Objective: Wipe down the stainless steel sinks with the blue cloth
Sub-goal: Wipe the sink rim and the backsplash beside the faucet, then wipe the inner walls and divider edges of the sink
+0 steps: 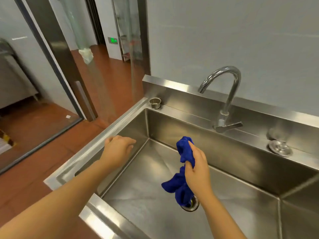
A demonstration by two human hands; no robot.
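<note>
Blue cloth [185, 157], crumpled, grasped in right hand [198, 169] over stainless steel sink [233, 157]; left hand [119, 149] loosely curled, empty, near left rim.

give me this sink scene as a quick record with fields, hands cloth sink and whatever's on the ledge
right hand: grips blue cloth, bunched, above the basin
left hand: holds nothing, at sink left rim
cloth tail: hangs over drain
faucet: no water seen
back ledge: strainer cup left corner, drain cover right
</note>
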